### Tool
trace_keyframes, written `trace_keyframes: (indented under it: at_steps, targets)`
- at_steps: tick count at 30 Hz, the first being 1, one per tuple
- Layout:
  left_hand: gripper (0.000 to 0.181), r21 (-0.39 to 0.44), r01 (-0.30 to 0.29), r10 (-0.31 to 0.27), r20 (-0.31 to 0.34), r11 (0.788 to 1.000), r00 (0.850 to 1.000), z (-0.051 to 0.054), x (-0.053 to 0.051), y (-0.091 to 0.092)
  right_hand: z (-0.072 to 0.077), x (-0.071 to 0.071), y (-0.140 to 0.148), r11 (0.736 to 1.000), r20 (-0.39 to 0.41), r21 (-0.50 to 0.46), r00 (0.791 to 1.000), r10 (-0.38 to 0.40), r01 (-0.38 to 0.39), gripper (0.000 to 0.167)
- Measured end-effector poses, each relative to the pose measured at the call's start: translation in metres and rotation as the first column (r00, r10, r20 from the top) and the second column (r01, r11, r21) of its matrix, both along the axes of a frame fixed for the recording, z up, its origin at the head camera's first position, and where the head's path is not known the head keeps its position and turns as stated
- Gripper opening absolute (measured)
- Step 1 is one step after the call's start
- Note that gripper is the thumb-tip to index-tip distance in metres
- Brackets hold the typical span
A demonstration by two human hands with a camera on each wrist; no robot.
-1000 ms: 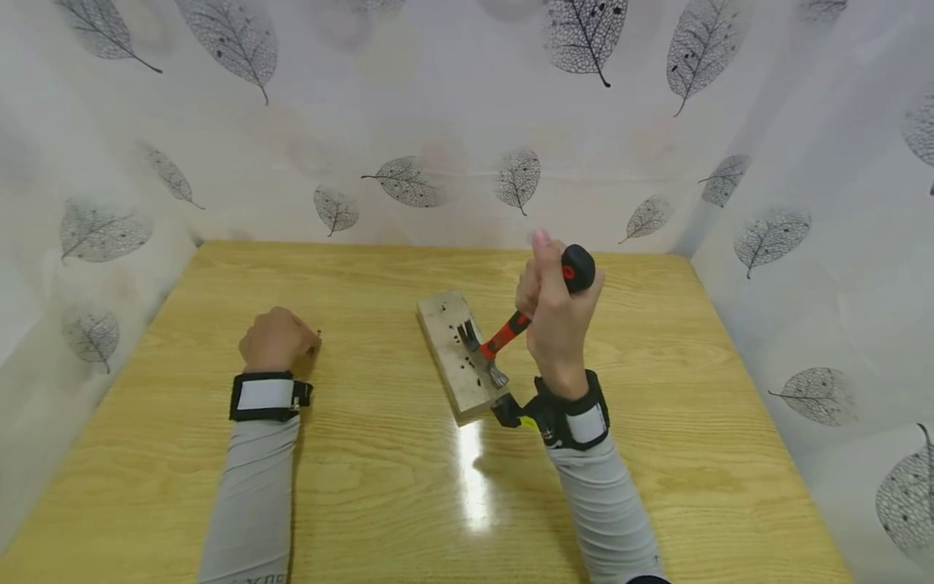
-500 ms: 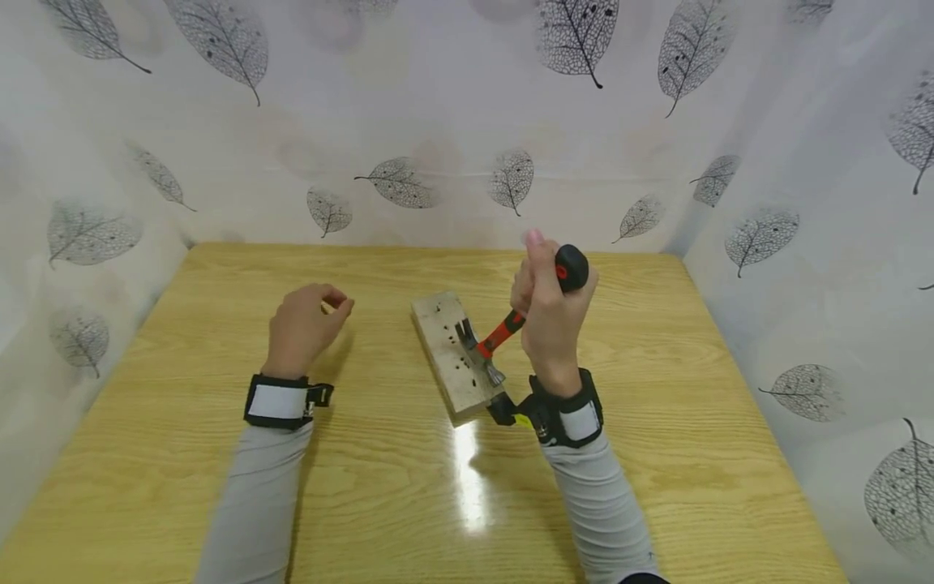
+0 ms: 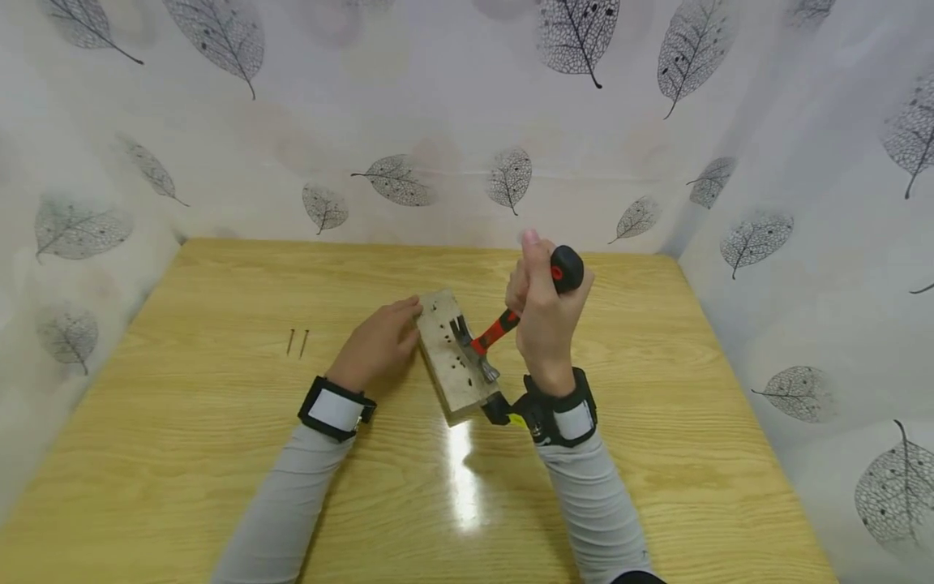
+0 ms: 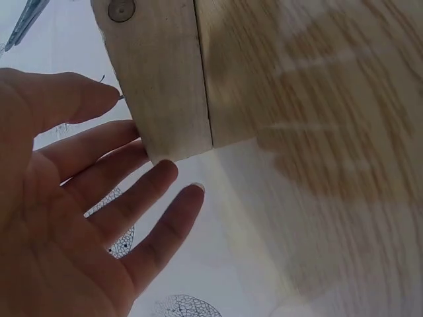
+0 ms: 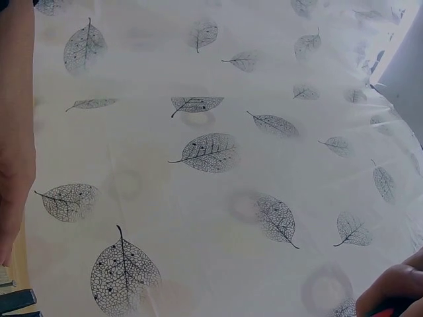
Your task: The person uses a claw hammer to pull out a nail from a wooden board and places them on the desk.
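Note:
My left hand [image 3: 375, 345] touches the far left edge of a pale wooden block [image 3: 447, 357] lying at a slant on the table. In the left wrist view its fingers are extended and spread, and fingertips meet the block's side and end [image 4: 162, 79]. My right hand [image 3: 550, 316] grips a claw hammer [image 3: 499, 327] by its red and black handle, the butt sticking up past the fist. The hammer's metal head is over the block's right side, among several dark holes or nail heads too small to tell apart. Whether it touches the wood is unclear.
Two nails [image 3: 297, 342] lie side by side on the yellow wood-grain table [image 3: 219, 454], left of my left hand. A leaf-patterned white curtain [image 3: 438, 105] surrounds the table at the back and sides. Both wrists wear black straps.
My left hand let go of the nail it held on the left, then moved right to the block. Two nails now show there. Right hand and hammer stayed in place.

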State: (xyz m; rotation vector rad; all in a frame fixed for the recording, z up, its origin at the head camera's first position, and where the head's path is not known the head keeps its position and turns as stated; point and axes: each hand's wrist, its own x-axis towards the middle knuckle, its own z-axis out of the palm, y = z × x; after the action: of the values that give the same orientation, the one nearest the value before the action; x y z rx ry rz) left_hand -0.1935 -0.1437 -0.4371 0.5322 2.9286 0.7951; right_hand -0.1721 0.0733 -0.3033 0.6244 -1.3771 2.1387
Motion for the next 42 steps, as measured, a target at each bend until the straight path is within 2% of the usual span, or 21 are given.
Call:
trace_keyframes:
  at_steps: [5, 12, 17, 20, 24, 31, 36, 39, 42]
  targets:
    - [0.048, -0.014, -0.006, 0.005, -0.020, 1.000, 1.000, -0.008, 0.001, -0.006, -0.003, -0.002, -0.007, 1.000, -0.014, -0.001, 1.000, -0.005, 0.005, 0.047]
    - [0.047, 0.000, 0.002, -0.002, -0.016, 1.000, 1.000, -0.006, -0.002, -0.008, -0.005, -0.010, -0.012, 0.999, -0.082, 0.020, 0.996, -0.044, 0.046, 0.047]
    - [0.048, -0.003, 0.005, -0.005, -0.012, 1.000, 1.000, -0.008, -0.009, -0.009, -0.008, -0.020, -0.015, 0.998, -0.076, 0.028, 0.996, -0.057, 0.059, 0.045]
    - [0.048, -0.001, 0.018, -0.018, -0.006, 1.000, 1.000, -0.008, -0.010, -0.009, -0.012, -0.028, -0.020, 0.996, -0.055, 0.047, 0.996, -0.071, 0.074, 0.041]
    - [0.049, 0.015, 0.027, -0.027, 0.005, 1.000, 1.000, -0.009, -0.010, -0.008, -0.017, -0.042, -0.029, 0.986, -0.017, 0.121, 0.994, -0.112, 0.113, 0.037]
    - [0.049, 0.024, 0.019, -0.020, 0.012, 1.000, 1.000, -0.006, -0.008, -0.001, -0.018, -0.062, -0.050, 0.954, 0.048, 0.262, 0.985, -0.164, 0.146, 0.046]
    - [0.049, 0.053, 0.011, -0.013, 0.039, 0.999, 0.999, -0.001, -0.006, 0.000, -0.011, -0.076, -0.060, 0.923, 0.118, 0.371, 0.981, -0.154, 0.100, 0.050]
    - [0.051, 0.070, 0.002, -0.006, 0.053, 0.998, 0.999, -0.002, -0.005, -0.002, -0.009, -0.087, -0.067, 0.907, 0.187, 0.416, 0.971, -0.151, 0.061, 0.052]
    - [0.051, 0.079, -0.003, -0.002, 0.057, 0.997, 0.998, -0.003, -0.005, -0.005, -0.010, -0.098, -0.075, 0.885, 0.215, 0.463, 0.963, -0.163, 0.046, 0.052]
